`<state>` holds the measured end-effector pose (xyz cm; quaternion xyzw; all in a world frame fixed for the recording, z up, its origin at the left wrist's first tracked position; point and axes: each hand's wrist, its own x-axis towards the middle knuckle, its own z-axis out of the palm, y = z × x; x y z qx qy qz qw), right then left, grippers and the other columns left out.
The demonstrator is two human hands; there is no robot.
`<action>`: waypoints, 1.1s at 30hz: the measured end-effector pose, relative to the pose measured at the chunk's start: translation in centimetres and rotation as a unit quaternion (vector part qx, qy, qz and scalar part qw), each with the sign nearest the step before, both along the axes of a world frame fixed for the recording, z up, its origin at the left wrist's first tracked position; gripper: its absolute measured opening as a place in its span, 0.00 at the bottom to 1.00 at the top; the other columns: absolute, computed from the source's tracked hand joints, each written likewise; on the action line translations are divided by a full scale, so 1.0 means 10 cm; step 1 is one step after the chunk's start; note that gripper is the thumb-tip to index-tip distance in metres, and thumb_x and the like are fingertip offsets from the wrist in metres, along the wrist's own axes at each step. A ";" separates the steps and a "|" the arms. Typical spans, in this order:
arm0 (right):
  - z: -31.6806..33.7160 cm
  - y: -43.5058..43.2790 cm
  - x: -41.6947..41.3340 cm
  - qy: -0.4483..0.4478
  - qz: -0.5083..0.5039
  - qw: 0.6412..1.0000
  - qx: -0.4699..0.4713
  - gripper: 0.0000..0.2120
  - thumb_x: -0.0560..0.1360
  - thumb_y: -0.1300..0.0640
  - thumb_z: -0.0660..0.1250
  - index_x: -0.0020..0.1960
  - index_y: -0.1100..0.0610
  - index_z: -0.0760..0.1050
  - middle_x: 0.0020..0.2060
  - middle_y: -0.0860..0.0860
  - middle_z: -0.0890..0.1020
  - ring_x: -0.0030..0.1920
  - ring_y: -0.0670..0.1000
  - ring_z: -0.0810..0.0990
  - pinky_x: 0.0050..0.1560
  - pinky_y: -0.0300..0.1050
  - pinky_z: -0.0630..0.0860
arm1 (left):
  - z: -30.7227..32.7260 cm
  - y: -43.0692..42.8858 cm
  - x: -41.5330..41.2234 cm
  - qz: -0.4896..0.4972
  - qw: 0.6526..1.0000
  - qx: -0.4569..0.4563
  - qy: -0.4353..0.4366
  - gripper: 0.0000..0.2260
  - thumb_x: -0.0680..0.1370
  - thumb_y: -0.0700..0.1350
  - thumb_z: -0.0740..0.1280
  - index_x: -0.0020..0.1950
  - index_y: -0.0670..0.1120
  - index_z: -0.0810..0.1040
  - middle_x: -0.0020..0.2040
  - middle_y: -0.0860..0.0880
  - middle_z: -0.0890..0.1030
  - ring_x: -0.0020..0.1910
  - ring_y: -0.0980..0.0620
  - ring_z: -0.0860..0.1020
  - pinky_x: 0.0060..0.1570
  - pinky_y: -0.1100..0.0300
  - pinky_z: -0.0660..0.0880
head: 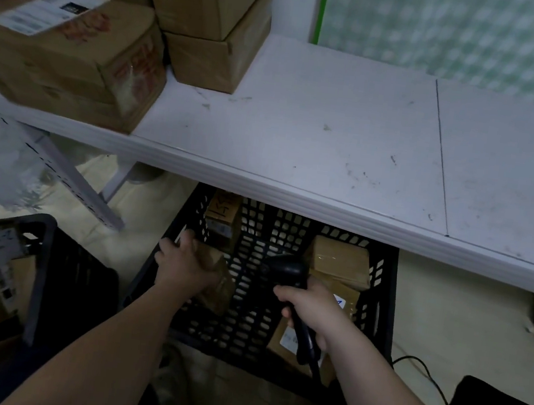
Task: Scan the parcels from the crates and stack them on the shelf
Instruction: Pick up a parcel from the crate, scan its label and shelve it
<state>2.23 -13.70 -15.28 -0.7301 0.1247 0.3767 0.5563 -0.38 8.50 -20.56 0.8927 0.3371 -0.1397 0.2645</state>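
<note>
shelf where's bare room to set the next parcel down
The shelf is bare from the stacked boxes rightward, across the seam and beyond, front lip to wall. Its left end is crowded with boxes. In the crate, the left hand grips a parcel and the right hand holds the scanner.

Body | left hand [183, 266], right hand [316, 312] — bare | forearms bare (to frame edge)

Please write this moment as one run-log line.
left hand: holds parcel in black crate | right hand: grips scanner | shelf: boxes stacked at left
</note>
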 end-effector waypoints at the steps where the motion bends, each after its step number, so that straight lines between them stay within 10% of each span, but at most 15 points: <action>1: 0.03 -0.02 -0.01 -0.005 -0.002 1.000 0.004 0.06 0.74 0.61 0.69 0.48 0.54 0.74 0.39 0.52 0.78 0.32 0.49 0.73 0.31 0.42 0.70 | 0.09 -0.01 0.00 0.004 1.000 -0.014 -0.009 0.43 0.66 0.55 0.76 0.74 0.50 0.57 0.66 0.39 0.59 0.67 0.34 0.61 0.62 0.43 0.69; 9: 0.37 -0.10 -0.18 -0.034 -0.057 0.997 0.030 0.07 0.75 0.58 0.69 0.53 0.55 0.75 0.38 0.52 0.79 0.35 0.50 0.76 0.33 0.42 0.71 | 0.90 0.05 -0.21 0.101 0.974 -0.168 -0.117 0.43 0.61 0.63 0.66 0.76 0.55 0.62 0.71 0.41 0.65 0.69 0.40 0.66 0.65 0.47 0.69; 13: 0.57 -0.15 -0.27 -0.050 -0.104 0.990 0.078 0.12 0.76 0.55 0.69 0.57 0.53 0.72 0.48 0.54 0.80 0.38 0.53 0.77 0.35 0.42 0.73 | 1.26 0.12 -0.43 0.154 0.921 -0.283 -0.221 0.29 0.73 0.52 0.69 0.74 0.55 0.66 0.69 0.48 0.71 0.58 0.48 0.74 0.53 0.52 0.74; 21: 0.98 -0.26 -0.42 -0.104 -0.197 0.961 0.164 0.15 0.76 0.57 0.68 0.62 0.55 0.75 0.50 0.55 0.83 0.45 0.54 0.81 0.35 0.44 0.74 | 1.78 0.14 -0.78 0.124 0.860 -0.402 -0.287 0.12 0.73 0.48 0.63 0.52 0.62 0.80 0.55 0.51 0.77 0.52 0.47 0.75 0.44 0.53 0.76; 28: 1.42 -0.39 -0.45 -0.181 -0.228 0.936 0.196 0.10 0.76 0.58 0.67 0.58 0.55 0.75 0.41 0.51 0.79 0.36 0.50 0.76 0.34 0.42 0.74 | 1.92 0.14 -0.92 0.061 0.798 -0.501 -0.330 0.27 0.57 0.42 0.66 0.55 0.55 0.77 0.55 0.47 0.77 0.57 0.41 0.74 0.55 0.43 0.74; 33: 1.64 -0.51 -0.38 -0.221 -0.270 0.909 0.227 0.07 0.76 0.58 0.67 0.54 0.53 0.75 0.38 0.51 0.77 0.35 0.49 0.75 0.36 0.42 0.74 | 2.00 0.11 -0.95 0.054 0.755 -0.537 -0.374 0.27 0.66 0.33 0.61 0.63 0.52 0.70 0.55 0.47 0.76 0.53 0.45 0.76 0.47 0.46 0.77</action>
